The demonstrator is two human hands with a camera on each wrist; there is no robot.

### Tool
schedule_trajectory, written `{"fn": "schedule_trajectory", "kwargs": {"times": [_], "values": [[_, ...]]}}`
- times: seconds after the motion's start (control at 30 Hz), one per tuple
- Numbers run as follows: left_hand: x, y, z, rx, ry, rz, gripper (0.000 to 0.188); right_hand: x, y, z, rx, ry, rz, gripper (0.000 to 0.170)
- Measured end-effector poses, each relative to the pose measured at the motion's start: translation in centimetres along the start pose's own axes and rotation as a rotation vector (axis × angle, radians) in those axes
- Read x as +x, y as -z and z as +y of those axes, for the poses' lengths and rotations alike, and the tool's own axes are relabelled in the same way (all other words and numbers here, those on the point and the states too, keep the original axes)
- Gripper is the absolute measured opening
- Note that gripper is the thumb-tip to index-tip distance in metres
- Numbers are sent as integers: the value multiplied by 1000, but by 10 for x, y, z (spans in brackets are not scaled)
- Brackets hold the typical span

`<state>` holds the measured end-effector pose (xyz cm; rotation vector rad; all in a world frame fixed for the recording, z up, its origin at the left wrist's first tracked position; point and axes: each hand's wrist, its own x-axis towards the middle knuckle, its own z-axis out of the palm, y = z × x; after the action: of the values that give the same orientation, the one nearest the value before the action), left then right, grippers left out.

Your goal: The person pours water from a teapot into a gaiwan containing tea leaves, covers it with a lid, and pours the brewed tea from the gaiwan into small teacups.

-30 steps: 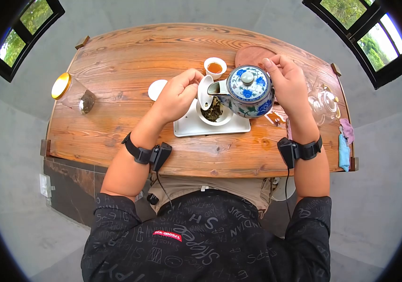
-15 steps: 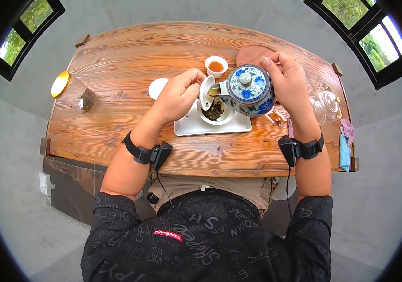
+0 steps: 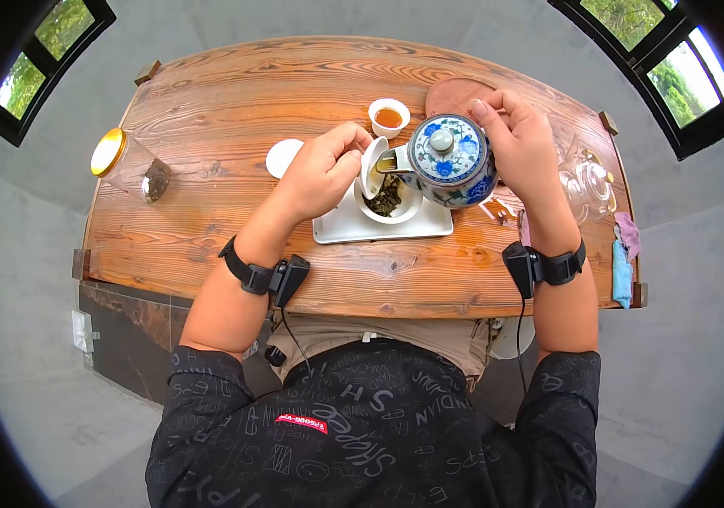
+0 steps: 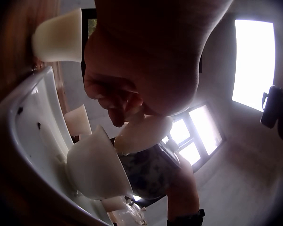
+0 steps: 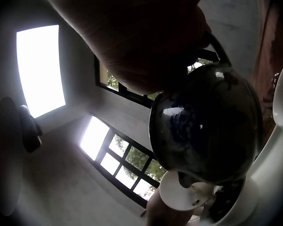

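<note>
Blue-and-white china, the teapot [image 3: 447, 173] is held up between the two hands, much nearer the right, its spout pointing across toward the left. The right hand [image 3: 519, 144] is curled round its handle, which arches between hand and pot in the right wrist view. The left hand [image 3: 326, 169] has its fingers bent and pinches a white lid [image 3: 370, 173], tipped up on edge, its inner face turned to the spout. Spout and lid meet over a white bowl [image 3: 411, 208], or so close that a gap is hard to make out; whether liquid runs there I cannot tell.

Dark, wet-looking leaves [image 3: 386, 199] lie in the bowl, which stands on a white tray [image 3: 337, 232], below and between the hands. Just beyond the spout, on the wooden table [image 3: 235, 237], is a small cup [image 3: 388, 133] of amber liquid; another white cup [image 3: 284, 158] sits beside the left hand. Past the right hand are a round reddish board [image 3: 453, 95] and a glass pot [image 3: 586, 188]. Well apart, on the left, a gold-capped jar [image 3: 132, 169] lies tilted in the view.
</note>
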<state>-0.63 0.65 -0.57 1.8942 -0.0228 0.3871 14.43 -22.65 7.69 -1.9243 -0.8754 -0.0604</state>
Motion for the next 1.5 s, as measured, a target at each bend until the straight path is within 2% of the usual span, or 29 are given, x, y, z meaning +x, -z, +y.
{"fn": "schedule_trajectory", "kwargs": {"times": [0.8, 1.1, 1.17, 1.5], "values": [[-1, 0, 1, 20, -14, 11, 20, 1, 0, 4, -14, 18, 7, 25], [-2, 2, 4, 75, 48, -35, 18, 2, 4, 0, -99, 14, -21, 23], [-1, -1, 3, 32, 0, 23, 18, 2, 3, 0, -80, 24, -13, 24], [-1, 1, 4, 48, 21, 12, 19, 3, 5, -1, -64, 9, -3, 24]]}}
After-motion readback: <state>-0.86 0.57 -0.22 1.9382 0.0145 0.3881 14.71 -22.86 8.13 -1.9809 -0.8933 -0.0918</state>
